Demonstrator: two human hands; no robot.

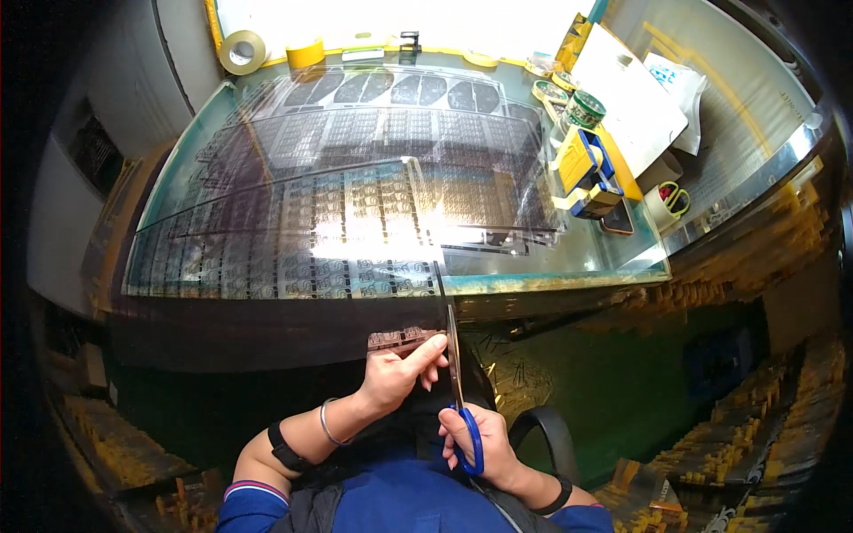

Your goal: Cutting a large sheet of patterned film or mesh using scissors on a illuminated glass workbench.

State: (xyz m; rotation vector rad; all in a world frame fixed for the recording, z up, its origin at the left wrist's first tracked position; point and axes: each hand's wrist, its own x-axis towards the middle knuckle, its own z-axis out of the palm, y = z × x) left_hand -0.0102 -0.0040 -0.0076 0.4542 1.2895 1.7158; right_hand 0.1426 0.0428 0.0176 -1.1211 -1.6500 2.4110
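Between thumb and fingers, my left hand (398, 375) pinches the near edge of a large dark printed film sheet (240, 324), which hangs over the front of the glass-topped table. My right hand (480, 442) grips scissors (478, 440) by their blue handles. Their blades point away from me along the film's right edge, just right of my left thumb. A narrow dark strip at that edge runs up from the blades. Whether the blades are fully closed is hard to tell. Bright glare covers part of the film on the table.
More printed films (391, 89) lie layered on the table. At the right stand a blue-yellow tape dispenser (588, 173), tape rolls (585, 108), a phone (617, 218) and a cup (659, 210) with yellow-green-handled scissors. Tape rolls (243, 52) sit along the back. Offcuts lie on the green floor.
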